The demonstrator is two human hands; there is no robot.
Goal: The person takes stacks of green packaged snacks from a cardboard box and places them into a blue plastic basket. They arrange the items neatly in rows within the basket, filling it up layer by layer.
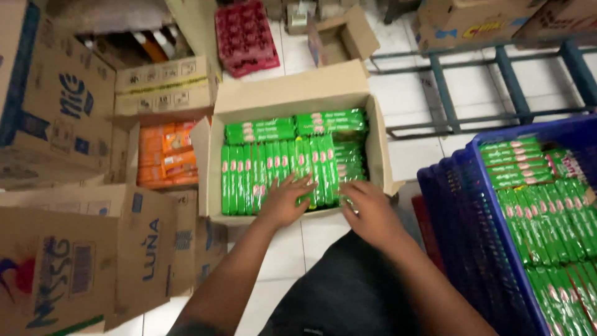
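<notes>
An open cardboard box (292, 93) stands on the tiled floor, filled with long green snack packs (273, 163) in rows. My left hand (286, 200) lies on the packs at the box's near edge, fingers spread over them. My right hand (368, 211) reaches into the box's near right corner, fingers curled down among the packs there; whether it grips one is hidden. At the right, a blue plastic crate (472, 205) holds more of the same green packs (547, 205).
A box of orange packs (166, 155) sits left of the open box. Stacked cardboard cartons (56, 112) crowd the left side. A red tray (245, 37) and a small open carton (342, 37) lie behind. A blue metal rack frame (491, 81) stands at the back right.
</notes>
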